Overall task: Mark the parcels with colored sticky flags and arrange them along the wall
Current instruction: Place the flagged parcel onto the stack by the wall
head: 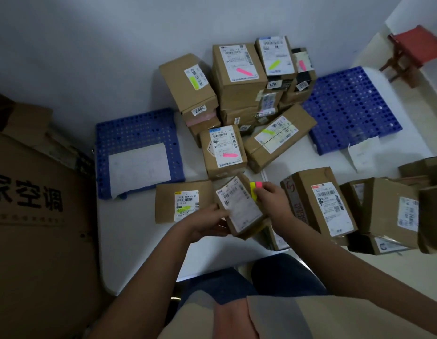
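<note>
Flagging step: left hand [207, 222] fingers grip parcel [239, 206], right hand [270, 200] fingers pinch flag pad [255, 189]; next, probably peel one flag onto label.

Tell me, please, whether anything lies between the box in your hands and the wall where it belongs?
Yes. The flagged boxes already stacked against the wall stand straight ahead of the held box.

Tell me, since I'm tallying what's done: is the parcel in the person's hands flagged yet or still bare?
Still bare. The held parcel shows only its white label, while the right hand holds the sticky flags beside it.
</note>
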Demonstrator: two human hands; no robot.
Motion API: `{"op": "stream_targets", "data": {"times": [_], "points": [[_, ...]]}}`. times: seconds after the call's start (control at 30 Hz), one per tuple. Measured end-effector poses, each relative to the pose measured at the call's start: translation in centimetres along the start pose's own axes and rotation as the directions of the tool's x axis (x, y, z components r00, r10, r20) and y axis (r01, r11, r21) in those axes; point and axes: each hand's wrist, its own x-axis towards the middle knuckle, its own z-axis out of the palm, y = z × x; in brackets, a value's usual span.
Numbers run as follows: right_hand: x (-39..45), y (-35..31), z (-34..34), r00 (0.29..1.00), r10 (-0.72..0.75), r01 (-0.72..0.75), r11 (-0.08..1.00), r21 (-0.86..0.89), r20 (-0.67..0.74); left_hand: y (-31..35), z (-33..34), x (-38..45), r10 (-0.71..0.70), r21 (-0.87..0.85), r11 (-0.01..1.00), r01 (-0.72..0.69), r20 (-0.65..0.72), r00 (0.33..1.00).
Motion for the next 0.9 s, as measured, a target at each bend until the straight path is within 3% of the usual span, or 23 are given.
{"op": "stream_targets", "data": {"times": [0.13,0.33,0.4,0.53,0.9], "points": [[0.6,-3.4,-0.5,0.999,-0.037,0.037,0.971,0.236,-0.004,4.6,-1.4,-0.8,0.161,0.137,0.98,-0.143,-0.128,0.979],[3.5,-8.8,-0.2,0.995,-0.086,0.066,0.937,0.342,0.042,9.4,-2.4,-0.5,0.349,0.153,0.937,-0.314,-0.371,0.861],[4.3,-9.5,0.0,0.996,-0.04,0.01,0.94,0.34,0.083,9.8,-2.1,-0.1,0.352,0.156,0.936,-0.316,-0.456,0.817],[4.8,-9.4,0.3,0.986,0.052,-0.099,0.95,0.296,0.161,9.5,-1.7,1.5,0.303,0.059,0.95,-0.307,-0.421,0.855],[5.0,-10.2,0.9,0.994,-0.025,-0.026,0.894,0.447,0.107,9.8,-2.4,2.9,0.263,-0.026,0.949,-0.315,-0.486,0.833]]}}
